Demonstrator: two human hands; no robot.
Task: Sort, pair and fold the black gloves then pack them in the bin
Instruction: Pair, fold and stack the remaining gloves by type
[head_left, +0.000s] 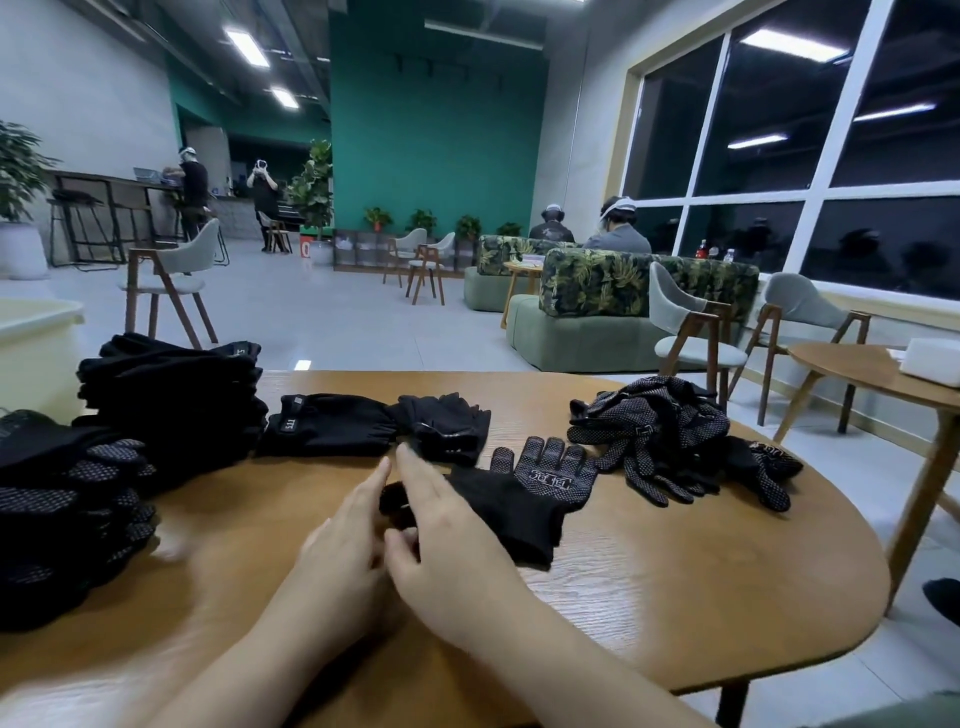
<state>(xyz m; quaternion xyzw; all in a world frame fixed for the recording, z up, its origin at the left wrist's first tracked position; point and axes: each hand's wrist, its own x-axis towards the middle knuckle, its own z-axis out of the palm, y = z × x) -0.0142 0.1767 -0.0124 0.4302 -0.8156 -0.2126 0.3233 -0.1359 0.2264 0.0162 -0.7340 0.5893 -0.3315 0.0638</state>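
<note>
we have a single view, a wide-angle camera worn on the head, so no second view shares the scene. we look forward and slightly down over the wooden table (649, 597), close enough that both forearms enter from the bottom edge, with the left hand (337, 551) and right hand (447, 561) near the middle of the picture. the lens bends straight lines towards the edges. beyond the table's far edge we face the room, with the windows (810, 156) on our right.

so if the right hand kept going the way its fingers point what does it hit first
Probably the plain black gloves just beyond the right hand, whose fingertips already sit near their edge; depth is unclear.
</note>
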